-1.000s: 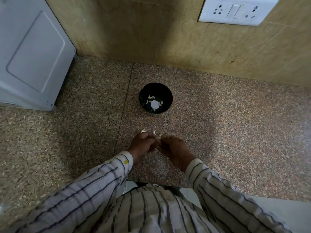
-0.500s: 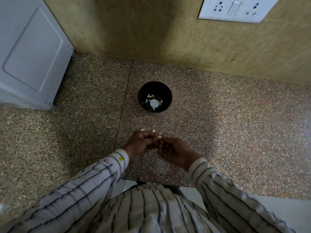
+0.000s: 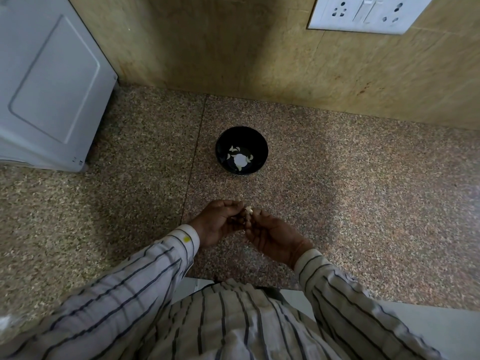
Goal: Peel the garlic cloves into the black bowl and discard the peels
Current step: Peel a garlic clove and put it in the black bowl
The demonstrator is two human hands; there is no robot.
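While hands (image 3: 246,224) hide garlic clove (image 3: 248,210), peel unclear

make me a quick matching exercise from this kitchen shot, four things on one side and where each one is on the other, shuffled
Things:
1. black bowl
2. garlic clove
3. switch plate
4. white appliance

Places:
A. on the wall, top right
B. standing at the left edge of the counter
C. on the counter, beyond the hands
D. pinched between the left hand and right hand

Pairs: 1-C, 2-D, 3-A, 4-B
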